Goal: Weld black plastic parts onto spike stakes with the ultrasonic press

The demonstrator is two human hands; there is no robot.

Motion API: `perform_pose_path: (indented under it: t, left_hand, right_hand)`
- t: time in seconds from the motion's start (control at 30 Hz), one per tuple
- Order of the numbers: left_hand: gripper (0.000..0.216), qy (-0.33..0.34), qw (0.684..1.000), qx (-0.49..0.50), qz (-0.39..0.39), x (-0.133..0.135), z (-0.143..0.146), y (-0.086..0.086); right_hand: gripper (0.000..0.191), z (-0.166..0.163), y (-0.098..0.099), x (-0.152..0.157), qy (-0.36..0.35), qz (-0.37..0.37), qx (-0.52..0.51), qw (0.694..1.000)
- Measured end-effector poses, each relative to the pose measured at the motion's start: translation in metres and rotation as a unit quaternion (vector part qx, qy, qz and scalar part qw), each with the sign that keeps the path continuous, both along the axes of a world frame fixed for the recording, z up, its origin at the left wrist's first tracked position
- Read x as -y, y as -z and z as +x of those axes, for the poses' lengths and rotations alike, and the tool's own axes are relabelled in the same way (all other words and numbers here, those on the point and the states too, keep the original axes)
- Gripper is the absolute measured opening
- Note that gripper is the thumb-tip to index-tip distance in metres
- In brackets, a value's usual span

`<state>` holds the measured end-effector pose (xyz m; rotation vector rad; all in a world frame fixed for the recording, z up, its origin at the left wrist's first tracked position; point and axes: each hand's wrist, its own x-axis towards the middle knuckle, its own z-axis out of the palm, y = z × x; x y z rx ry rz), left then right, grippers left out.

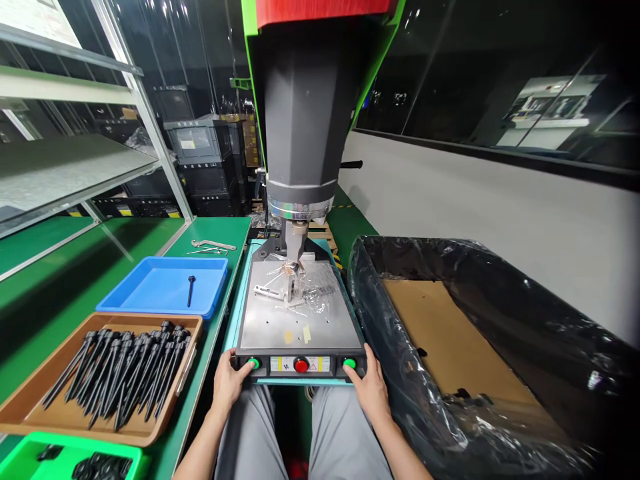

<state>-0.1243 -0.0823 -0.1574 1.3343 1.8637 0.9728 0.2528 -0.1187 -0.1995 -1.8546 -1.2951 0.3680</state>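
Note:
A press-type machine stands in front of me, its grey head point(300, 120) lowered onto a small part at the fixture point(293, 270) on the steel base plate point(300, 313). My left hand point(229, 381) rests at the front panel's left corner, thumb on the left green button point(254, 363). At the panel's right corner is my right hand point(371, 387), its thumb on the right green button point(349, 363). A red button point(301, 365) sits between them. Both hands hold nothing, fingers curled round the panel's edge.
On the green bench at left are a brown tray point(30, 417) full of black spikes point(125, 373), a blue tray point(165, 293) with one black spike, and a green bin point(20, 460). A large box lined with black plastic point(400, 373) stands at right. Shelving rises at far left.

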Motion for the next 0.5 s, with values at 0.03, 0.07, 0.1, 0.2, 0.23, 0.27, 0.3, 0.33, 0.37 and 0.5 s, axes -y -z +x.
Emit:
perform_pose_path:
  t: [0.03,0.07,0.1,0.2,0.23,0.27,0.3,0.33,0.37,0.5]
  left_hand:
    - [0.073,0.001,1.000,0.000,0.002,0.000,0.000,0.000]
    - [0.073,0.002,1.000,0.002,0.005,0.001,-0.001,0.001]
    - [0.074,0.005,1.000,0.005,0.008,0.002,-0.001,0.002]
    - [0.076,0.019,0.999,0.011,0.027,0.005,-0.002,0.005]
    - [0.077,0.022,0.999,0.011,0.031,0.006,-0.002,0.006]
    - [0.078,0.023,0.999,0.011,0.034,0.007,-0.001,0.007]
    - [0.078,0.023,0.999,0.011,0.035,0.008,-0.001,0.008]
    - [0.078,0.021,0.999,0.010,0.036,0.009,-0.001,0.009]
    - [0.078,0.020,0.999,0.010,0.036,0.009,-0.001,0.009]
    - [0.077,0.017,0.999,0.018,0.040,0.008,-0.002,0.011]
  right_hand:
    - [0.080,0.000,-0.001,0.000,-0.002,-0.002,-0.004,1.000]
    - [0.080,0.001,-0.002,-0.001,-0.004,-0.005,-0.008,1.000]
    - [0.081,0.001,-0.003,-0.001,-0.006,-0.008,-0.012,1.000]
    - [0.083,0.001,-0.006,0.000,-0.008,-0.018,-0.022,1.000]
    - [0.084,0.000,-0.007,0.000,-0.008,-0.020,-0.024,0.999]
    - [0.084,-0.001,-0.008,0.001,-0.007,-0.022,-0.026,0.999]
    - [0.084,-0.002,-0.008,0.001,-0.007,-0.023,-0.027,0.999]
    - [0.084,-0.003,-0.008,0.001,-0.006,-0.024,-0.029,0.999]
    - [0.085,-0.004,-0.009,0.002,-0.004,-0.025,-0.032,0.999]
    - [0.085,-0.005,-0.008,0.002,-0.001,-0.024,-0.044,0.999]
